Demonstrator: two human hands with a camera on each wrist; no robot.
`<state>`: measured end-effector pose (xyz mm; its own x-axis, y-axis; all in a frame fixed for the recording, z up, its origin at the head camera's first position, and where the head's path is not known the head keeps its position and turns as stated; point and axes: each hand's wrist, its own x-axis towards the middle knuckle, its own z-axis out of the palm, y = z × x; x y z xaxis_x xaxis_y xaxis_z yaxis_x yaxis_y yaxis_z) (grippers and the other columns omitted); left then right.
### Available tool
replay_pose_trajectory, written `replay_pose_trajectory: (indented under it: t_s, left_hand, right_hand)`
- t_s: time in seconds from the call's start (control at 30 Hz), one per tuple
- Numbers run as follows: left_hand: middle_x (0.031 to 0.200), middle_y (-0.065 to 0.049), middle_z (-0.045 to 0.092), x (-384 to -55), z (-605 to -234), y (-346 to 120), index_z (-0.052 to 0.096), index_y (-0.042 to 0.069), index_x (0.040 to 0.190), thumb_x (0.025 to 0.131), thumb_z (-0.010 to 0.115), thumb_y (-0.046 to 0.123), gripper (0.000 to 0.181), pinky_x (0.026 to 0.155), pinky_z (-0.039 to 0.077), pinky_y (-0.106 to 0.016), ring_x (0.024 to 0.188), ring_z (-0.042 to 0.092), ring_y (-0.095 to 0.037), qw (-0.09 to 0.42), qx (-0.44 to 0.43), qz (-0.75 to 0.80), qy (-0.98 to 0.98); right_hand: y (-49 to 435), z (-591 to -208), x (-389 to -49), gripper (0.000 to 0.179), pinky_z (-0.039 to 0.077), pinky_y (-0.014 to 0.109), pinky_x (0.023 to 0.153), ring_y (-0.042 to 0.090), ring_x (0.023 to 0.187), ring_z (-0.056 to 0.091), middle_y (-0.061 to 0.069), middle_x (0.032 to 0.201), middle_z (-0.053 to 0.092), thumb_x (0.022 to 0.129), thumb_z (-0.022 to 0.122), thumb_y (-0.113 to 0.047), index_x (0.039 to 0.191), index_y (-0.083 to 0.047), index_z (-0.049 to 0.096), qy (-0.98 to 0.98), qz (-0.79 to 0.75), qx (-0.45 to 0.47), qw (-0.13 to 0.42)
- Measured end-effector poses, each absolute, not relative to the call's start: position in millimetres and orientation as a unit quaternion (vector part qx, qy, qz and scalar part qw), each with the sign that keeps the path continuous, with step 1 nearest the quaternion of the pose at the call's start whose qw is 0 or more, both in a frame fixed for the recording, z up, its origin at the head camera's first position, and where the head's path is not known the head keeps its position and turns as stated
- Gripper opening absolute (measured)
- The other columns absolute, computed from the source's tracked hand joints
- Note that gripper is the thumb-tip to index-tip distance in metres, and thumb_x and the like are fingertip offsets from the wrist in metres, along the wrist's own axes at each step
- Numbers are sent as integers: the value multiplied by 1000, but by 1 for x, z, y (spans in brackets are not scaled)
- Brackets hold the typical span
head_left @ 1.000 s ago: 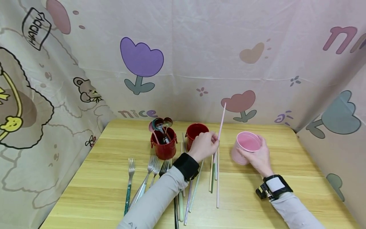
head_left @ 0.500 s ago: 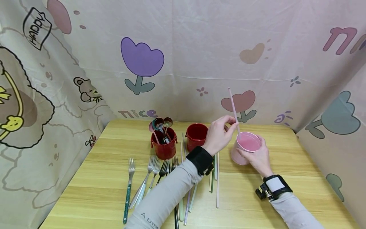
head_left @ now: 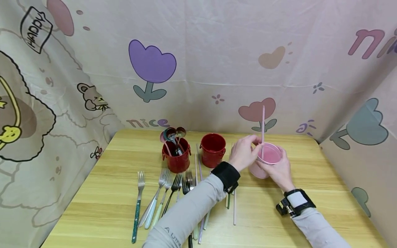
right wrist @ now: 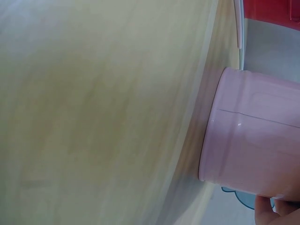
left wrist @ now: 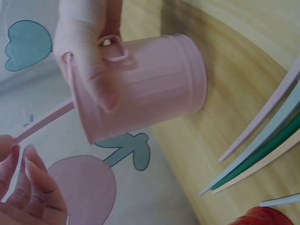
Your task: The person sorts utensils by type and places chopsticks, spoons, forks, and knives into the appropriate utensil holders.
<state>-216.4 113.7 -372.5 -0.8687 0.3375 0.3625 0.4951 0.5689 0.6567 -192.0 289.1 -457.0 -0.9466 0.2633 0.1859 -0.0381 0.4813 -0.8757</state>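
My left hand (head_left: 245, 153) pinches a pink chopstick (head_left: 263, 124) between thumb and fingers. The chopstick stands nearly upright, its lower end inside the mouth of a pink bucket (head_left: 258, 171). Around the near right side of that bucket, my right hand (head_left: 281, 171) holds it with the thumb near the rim. In the left wrist view the thumb lies over the bucket's wall beside a small handle loop (left wrist: 117, 50). Several loose chopsticks (head_left: 234, 210) lie on the wooden table left of the bucket, partly hidden under the left forearm.
A red bucket (head_left: 175, 162) filled with several spoons (head_left: 171, 135) stands at the back, beside a second red bucket (head_left: 213, 156). Several forks (head_left: 141, 182) lie at the front left of the table (head_left: 102, 193). A printed cloth (head_left: 211, 51) hangs behind and at both sides.
My left hand has carried the pink chopstick rightward from the loose chopsticks to the pink bucket and lowered its end inside. My right hand stays on the bucket.
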Motion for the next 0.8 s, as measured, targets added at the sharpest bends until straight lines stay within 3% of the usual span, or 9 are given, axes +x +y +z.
replay_pose_trajectory:
  t_s: [0.2, 0.4, 0.8]
  left_hand:
    - [101, 7, 67, -216, -379, 118, 72, 24, 112, 100, 61, 35, 19, 62, 37, -14, 83, 59, -6, 74, -228, -330, -913]
    - [101, 9, 73, -215, -384, 116, 75, 31, 119, 101, 59, 32, 23, 59, 42, -19, 84, 68, -9, 82, -219, -251, -939]
    - [102, 5, 76, -208, -394, 81, 74, 20, 109, 100, 62, 24, 16, 69, 51, -16, 82, 66, -8, 47, -254, -241, -936]
  right_hand:
    - [288, -459, -193, 106, 38, 59, 113, 43, 132, 48, 31, 147, 45, 73, 89, -16, 154, 1, 24, -846, 505, -67, 156]
    - [286, -459, -193, 105, 39, 58, 113, 43, 132, 48, 31, 146, 46, 73, 89, -13, 154, 1, 25, -841, 515, -67, 153]
    - [287, -459, -191, 102, 40, 58, 112, 42, 131, 50, 28, 145, 48, 73, 89, -11, 153, 0, 27, -837, 521, -63, 158]
